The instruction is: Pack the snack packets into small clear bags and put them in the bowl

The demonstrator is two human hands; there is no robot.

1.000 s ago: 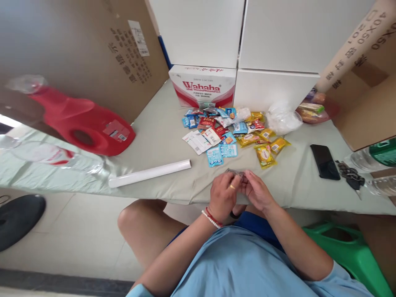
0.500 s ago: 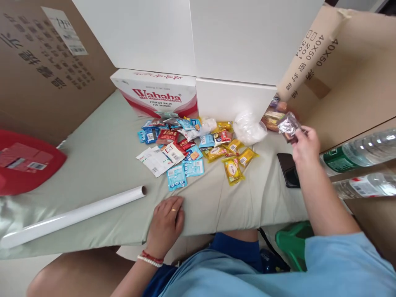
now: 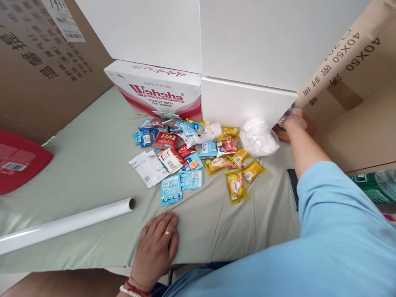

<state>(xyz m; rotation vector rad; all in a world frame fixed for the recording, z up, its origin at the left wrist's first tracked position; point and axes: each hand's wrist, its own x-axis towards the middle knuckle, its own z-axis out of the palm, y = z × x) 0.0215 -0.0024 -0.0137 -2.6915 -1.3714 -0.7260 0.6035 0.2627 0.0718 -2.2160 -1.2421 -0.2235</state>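
Packets (image 3: 198,159), one box behind reading "Wahaha" (image 3: 156,93); left hand (image 3: 156,247) flat, fingers spread, at table's (image 3: 93,165) near edge; right hand (image 3: 293,123) reaches far right, grip unclear.

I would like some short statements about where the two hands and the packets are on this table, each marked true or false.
1. The left hand lies flat on the table edge. True.
2. The right hand picks a yellow packet from the pile. False: it reaches to the far right corner, beside the white plastic bag.
3. The white roll lies left of the left hand. True.
4. The Wahaha box lies on top of the snack packets. False: it stands behind them.
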